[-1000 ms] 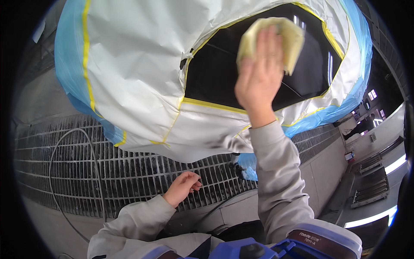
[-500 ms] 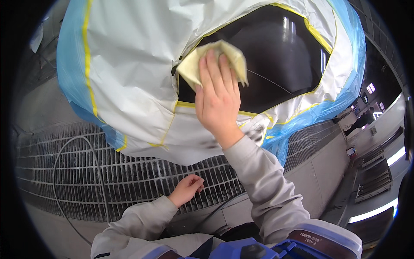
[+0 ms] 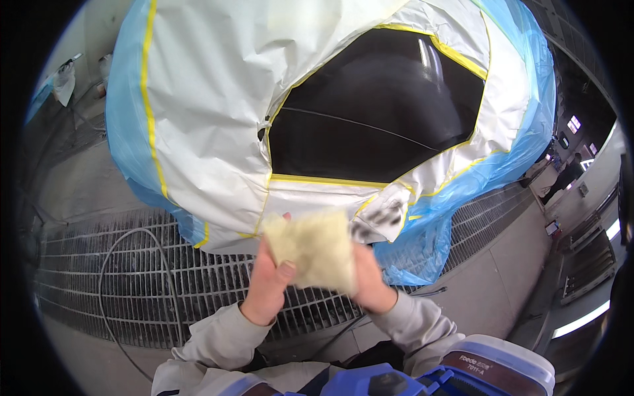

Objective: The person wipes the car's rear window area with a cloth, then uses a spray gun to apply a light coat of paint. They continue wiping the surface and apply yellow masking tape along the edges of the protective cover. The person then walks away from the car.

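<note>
A pale yellow tack cloth [image 3: 314, 247], folded into a square and slightly blurred by motion, is held up in front of my body. My left hand [image 3: 265, 284] grips its left side, the thumb pressed on the near face. At the cloth's right edge is my right hand [image 3: 371, 277], its fingers hidden behind the cloth. Beyond them lies a glossy black car panel [image 3: 370, 105], framed by yellow masking tape [image 3: 330, 180] and white masking sheet [image 3: 211, 99]. A thin line runs across the panel. Neither hand touches it.
Blue plastic film [image 3: 419, 254] hangs around the car's edges. The floor has a metal grating [image 3: 218, 284] with a hose [image 3: 104, 290] looped over it. A person in dark clothing [image 3: 564, 178] stands far off at the right. My blue respirator [image 3: 383, 383] fills the lower edge.
My right hand has come off the black panel with the cloth, back toward my body. The left hand has risen and taken hold of the cloth's left side.
</note>
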Available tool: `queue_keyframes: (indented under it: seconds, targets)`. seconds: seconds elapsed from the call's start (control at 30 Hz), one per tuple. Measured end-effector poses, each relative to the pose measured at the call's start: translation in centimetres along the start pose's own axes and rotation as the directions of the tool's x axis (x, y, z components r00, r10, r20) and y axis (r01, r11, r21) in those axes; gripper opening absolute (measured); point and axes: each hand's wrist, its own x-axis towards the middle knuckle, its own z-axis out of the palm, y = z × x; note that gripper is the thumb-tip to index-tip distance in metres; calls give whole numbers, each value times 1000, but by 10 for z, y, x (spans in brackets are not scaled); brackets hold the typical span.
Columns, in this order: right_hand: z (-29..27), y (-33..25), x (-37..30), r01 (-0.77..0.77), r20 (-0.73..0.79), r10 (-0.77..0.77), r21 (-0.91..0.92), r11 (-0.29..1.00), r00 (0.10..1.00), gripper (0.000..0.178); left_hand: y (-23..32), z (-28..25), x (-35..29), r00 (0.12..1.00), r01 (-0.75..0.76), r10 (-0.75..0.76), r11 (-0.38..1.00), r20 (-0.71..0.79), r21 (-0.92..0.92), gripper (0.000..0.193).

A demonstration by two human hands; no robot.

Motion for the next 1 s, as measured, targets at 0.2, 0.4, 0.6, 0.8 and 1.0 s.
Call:
queue_keyframes:
  seconds: [0.2,0.4,0.6,0.8,1.0]
  targets:
    - [23,6,-44,-224,109,195,500,837,975,39,-6,-3,-14,912,402,-401,916,-87,-8,75]
    - [15,47,-74,-457,221,460,735,501,860,48,-16,-34,-42,834,538,-548,833,-63,-129,35]
    - [12,49,-83,-300,183,257,773,559,949,65,-18,-33,-40,989,149,-146,944,-31,296,22]
    - [16,53,-82,-250,-5,277,421,872,961,25,-9,-24,-37,926,378,-374,921,-58,98,35]
    - [6,62,-86,-337,76,363,583,740,929,25,-4,-30,-42,756,651,-645,727,106,-220,65]
